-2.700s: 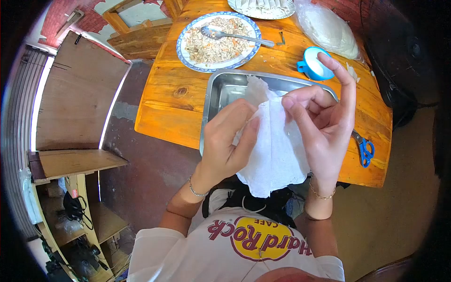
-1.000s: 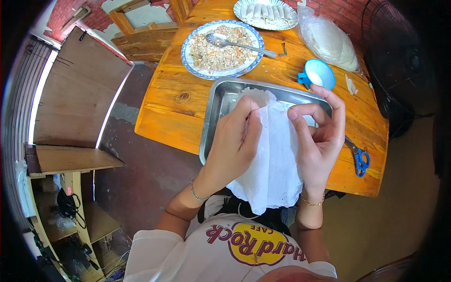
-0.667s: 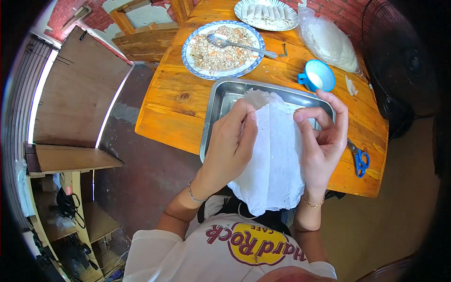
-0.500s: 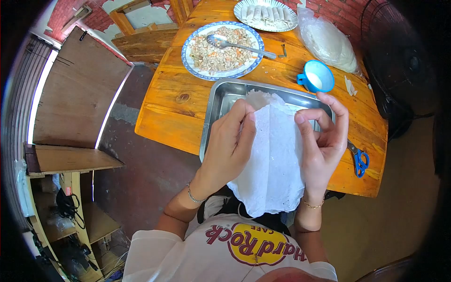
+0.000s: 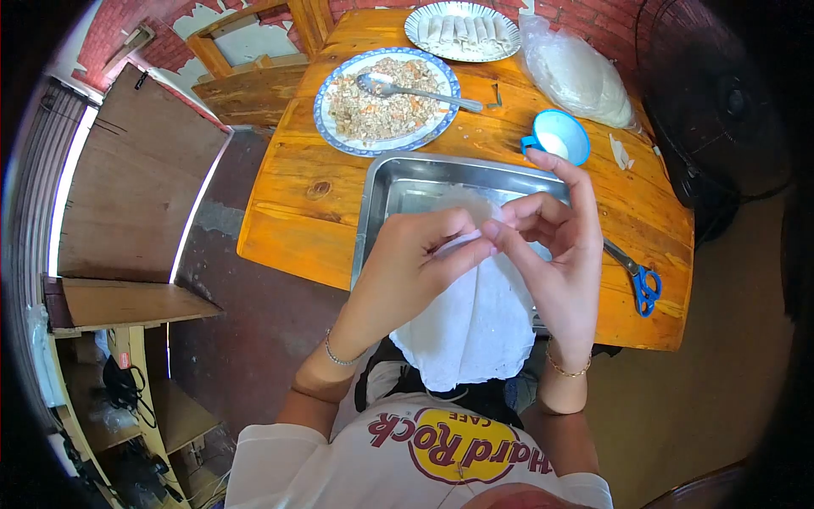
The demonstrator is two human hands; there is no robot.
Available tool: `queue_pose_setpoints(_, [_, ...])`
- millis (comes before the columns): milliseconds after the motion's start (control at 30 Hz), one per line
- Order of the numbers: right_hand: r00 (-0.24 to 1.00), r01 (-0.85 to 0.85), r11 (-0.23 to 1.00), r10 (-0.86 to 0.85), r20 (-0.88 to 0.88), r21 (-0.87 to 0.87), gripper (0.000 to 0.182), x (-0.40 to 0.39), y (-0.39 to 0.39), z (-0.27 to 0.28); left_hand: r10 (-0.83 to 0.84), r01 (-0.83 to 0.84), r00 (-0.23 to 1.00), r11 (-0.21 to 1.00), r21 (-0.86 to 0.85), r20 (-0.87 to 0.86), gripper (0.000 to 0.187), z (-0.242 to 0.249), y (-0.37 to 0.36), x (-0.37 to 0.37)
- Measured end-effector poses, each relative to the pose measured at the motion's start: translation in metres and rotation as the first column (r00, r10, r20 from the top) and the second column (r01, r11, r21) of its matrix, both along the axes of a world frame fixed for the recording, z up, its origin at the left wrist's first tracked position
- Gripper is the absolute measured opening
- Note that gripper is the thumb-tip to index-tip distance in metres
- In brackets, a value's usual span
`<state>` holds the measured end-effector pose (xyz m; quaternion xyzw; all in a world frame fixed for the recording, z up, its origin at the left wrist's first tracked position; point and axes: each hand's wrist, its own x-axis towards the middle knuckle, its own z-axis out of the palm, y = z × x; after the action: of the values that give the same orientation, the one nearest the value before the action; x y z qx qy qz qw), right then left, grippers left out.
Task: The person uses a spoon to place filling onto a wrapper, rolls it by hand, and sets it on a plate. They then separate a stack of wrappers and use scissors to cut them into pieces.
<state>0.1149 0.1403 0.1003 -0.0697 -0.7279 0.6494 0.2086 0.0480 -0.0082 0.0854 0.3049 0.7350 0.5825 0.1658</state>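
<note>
Thin white spring roll wrappers (image 5: 466, 331) hang between my hands, over the near side of a metal tray (image 5: 363, 229) and down toward my lap. My left hand (image 5: 407, 263) pinches their upper edge between thumb and fingers. Close against it, my right hand (image 5: 564, 246) has thumb and forefinger closed at the same edge, its other fingers raised and curved. The exact grip of the fingertips is partly hidden. Just beyond my right hand stands a blue cup (image 5: 578, 146) with white contents.
A blue-rimmed plate (image 5: 326, 127) holds chopped filling (image 5: 373, 114) and a spoon (image 5: 432, 95). Behind lie rolled wrappers (image 5: 462, 32) on a white plate (image 5: 415, 44) and a plastic bag (image 5: 577, 72) of something white. Blue-handled scissors (image 5: 646, 291) rest at the right of the wooden table (image 5: 288, 212).
My right hand has moved left, and both hands now meet at the wrappers' upper edge. That edge is now bunched or folded between my fingertips. The view has shifted slightly.
</note>
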Motion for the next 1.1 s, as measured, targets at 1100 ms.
queue_pose_setpoints(1100, [0.979, -0.179, 0.959, 0.152, -0.135, -0.22, 0.05, 0.009, 0.003, 0.003, -0.03, 0.03, 1.0, 0.999, 0.041, -0.005, 0.011, 0.008, -0.003, -0.007])
